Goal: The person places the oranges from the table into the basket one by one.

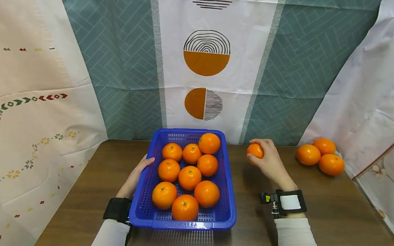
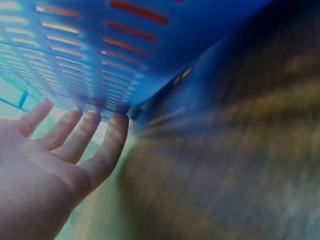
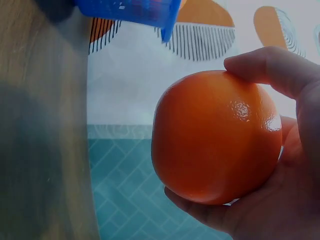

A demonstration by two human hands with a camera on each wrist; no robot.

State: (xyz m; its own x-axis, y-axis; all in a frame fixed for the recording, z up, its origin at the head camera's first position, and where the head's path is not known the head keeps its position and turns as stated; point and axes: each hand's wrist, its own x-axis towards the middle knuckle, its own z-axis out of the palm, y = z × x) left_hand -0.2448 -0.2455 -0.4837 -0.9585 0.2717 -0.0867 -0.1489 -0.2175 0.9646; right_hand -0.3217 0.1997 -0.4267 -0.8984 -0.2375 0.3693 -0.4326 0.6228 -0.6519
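A blue plastic basket (image 1: pixel 232 200) with slotted walls holds several oranges (image 1: pixel 189 177). My left hand (image 1: pixel 137 176) is at the basket's left side, one digit by the rim. In the left wrist view, its fingers (image 2: pixel 114 140) extend fairly straight, tips against the slotted wall. To the right of the basket, my right hand (image 1: pixel 269 159) grips a single orange (image 1: pixel 254 153) between thumb and fingers. Close up in the right wrist view, that orange (image 3: pixel 215 137) looks smooth and shiny, held apart from the tabletop; part of the hand is hidden behind it.
Three more oranges (image 1: pixel 321 155) sit together at the back right of the brown wooden table (image 1: pixel 339 220). Patterned cloth (image 1: pixel 205 83) hangs along the table's back edge, and pale cloths (image 1: pixel 372 118) flank both sides.
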